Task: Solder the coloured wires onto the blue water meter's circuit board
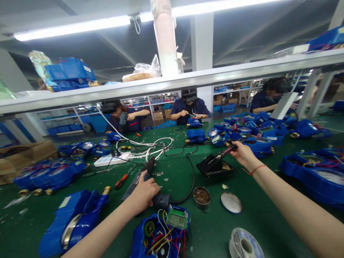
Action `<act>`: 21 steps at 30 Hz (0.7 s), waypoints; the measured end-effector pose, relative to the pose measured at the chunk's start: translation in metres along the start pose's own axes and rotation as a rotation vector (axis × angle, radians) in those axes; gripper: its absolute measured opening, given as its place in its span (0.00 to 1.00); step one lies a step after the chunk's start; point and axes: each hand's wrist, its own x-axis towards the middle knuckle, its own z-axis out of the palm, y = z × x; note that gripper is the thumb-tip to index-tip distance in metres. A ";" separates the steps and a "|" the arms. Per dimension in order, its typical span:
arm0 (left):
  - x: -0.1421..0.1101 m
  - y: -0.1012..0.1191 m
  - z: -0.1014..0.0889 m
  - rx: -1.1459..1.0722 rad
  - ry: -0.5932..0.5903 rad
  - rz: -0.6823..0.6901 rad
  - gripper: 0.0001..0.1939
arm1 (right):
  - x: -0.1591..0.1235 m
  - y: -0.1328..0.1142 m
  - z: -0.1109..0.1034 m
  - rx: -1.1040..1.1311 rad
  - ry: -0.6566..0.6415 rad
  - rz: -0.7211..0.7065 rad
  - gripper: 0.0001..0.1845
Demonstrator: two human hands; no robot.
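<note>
My left hand (143, 191) is closed round the grip of a dark heat gun (146, 179) lying on the green table. My right hand (243, 152) reaches forward and holds a soldering iron (224, 153) whose tip rests at a black stand (215, 166). In front of me lies an opened blue water meter (161, 234) with coloured wires and a small LCD board (177, 218).
A tin of flux (201, 196), its lid (231, 202) and a solder spool (245, 245) sit near my right arm. Blue meters (72, 220) crowd both sides. A white power strip (111, 159) with cables lies ahead. Three people work across the table.
</note>
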 end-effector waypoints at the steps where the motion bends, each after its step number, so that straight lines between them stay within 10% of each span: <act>1: -0.002 -0.005 0.001 0.006 -0.001 -0.021 0.13 | 0.002 0.002 0.000 -0.021 -0.002 -0.003 0.09; 9: -0.020 -0.044 0.011 -0.004 -0.030 -0.062 0.22 | 0.011 0.028 0.004 -0.184 0.003 -0.004 0.10; 21: -0.033 -0.029 0.006 -0.078 -0.081 0.010 0.19 | 0.000 0.019 0.010 -0.358 -0.118 0.081 0.11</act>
